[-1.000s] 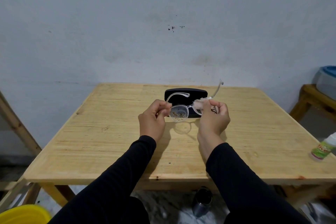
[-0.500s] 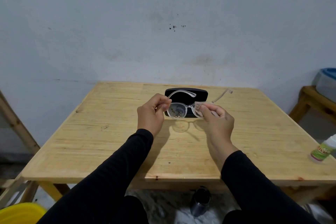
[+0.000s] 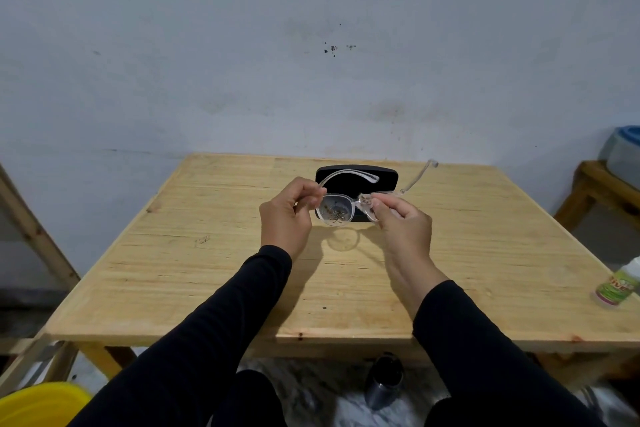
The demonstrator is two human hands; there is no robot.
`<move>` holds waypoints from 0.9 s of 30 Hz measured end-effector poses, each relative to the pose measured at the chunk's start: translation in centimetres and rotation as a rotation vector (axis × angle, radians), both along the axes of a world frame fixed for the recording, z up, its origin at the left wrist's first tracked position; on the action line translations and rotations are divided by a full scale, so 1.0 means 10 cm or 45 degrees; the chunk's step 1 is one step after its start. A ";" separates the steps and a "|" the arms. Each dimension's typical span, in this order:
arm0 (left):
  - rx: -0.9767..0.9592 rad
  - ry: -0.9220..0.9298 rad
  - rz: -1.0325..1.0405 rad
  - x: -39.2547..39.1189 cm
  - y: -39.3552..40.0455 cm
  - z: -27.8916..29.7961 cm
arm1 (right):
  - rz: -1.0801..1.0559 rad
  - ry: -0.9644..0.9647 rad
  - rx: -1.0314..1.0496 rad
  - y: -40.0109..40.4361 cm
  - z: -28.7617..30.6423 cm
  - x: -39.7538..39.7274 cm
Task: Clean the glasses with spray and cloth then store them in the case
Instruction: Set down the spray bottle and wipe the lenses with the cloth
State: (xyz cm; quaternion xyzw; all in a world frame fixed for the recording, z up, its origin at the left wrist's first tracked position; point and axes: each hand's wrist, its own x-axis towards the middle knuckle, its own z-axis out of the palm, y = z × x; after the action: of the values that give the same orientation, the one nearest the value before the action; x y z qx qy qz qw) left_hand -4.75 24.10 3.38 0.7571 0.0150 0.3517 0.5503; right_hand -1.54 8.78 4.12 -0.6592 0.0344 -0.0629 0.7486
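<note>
Clear-framed glasses (image 3: 341,206) held above the wooden table (image 3: 207,270), before the closed black case (image 3: 356,177). Left hand (image 3: 285,218) pinches the frame's left end; right hand (image 3: 403,222) presses a small cloth (image 3: 365,199) against the right lens. Left lens speckled with dirt. Spray bottle (image 3: 620,288) at the table's right edge, green label unreadable.

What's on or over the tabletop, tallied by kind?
Glasses: 1, clear frame, held over the table by left hand and right hand
Case: 1, black, shut
Bottle: 1, green label, at the table's right edge
Total: 3
</note>
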 end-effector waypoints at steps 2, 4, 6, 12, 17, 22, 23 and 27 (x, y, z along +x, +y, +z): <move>0.015 0.012 0.026 0.01 0.04 -0.02 | 0.136 0.005 -0.111 -0.05 0.01 0.01; 0.025 0.021 0.043 0.02 0.07 -0.03 | 0.265 -0.005 -0.195 -0.11 0.05 0.02; 0.035 0.027 0.053 0.02 0.11 -0.03 | 0.423 -0.027 -0.295 -0.18 0.09 0.03; 0.079 0.044 0.069 0.02 0.19 0.01 | 0.671 -0.107 -0.734 -0.33 0.10 0.07; 0.059 0.072 0.086 -0.01 0.21 -0.02 | 0.456 -0.127 -0.448 -0.34 0.07 0.02; 0.040 0.069 0.068 -0.03 0.12 -0.03 | -0.023 0.005 -0.088 -0.15 -0.06 -0.01; 0.036 0.064 0.057 -0.03 0.08 -0.03 | -0.133 0.022 0.013 -0.09 -0.06 -0.01; 0.031 0.018 0.000 -0.04 -0.09 -0.04 | -0.418 0.032 0.317 0.10 0.05 -0.04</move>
State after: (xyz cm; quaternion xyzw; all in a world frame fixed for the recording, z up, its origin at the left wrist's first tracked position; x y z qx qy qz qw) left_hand -5.14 23.19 3.02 0.7664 0.0145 0.3463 0.5409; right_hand -1.90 9.76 4.61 -0.5477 0.1581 -0.1711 0.8036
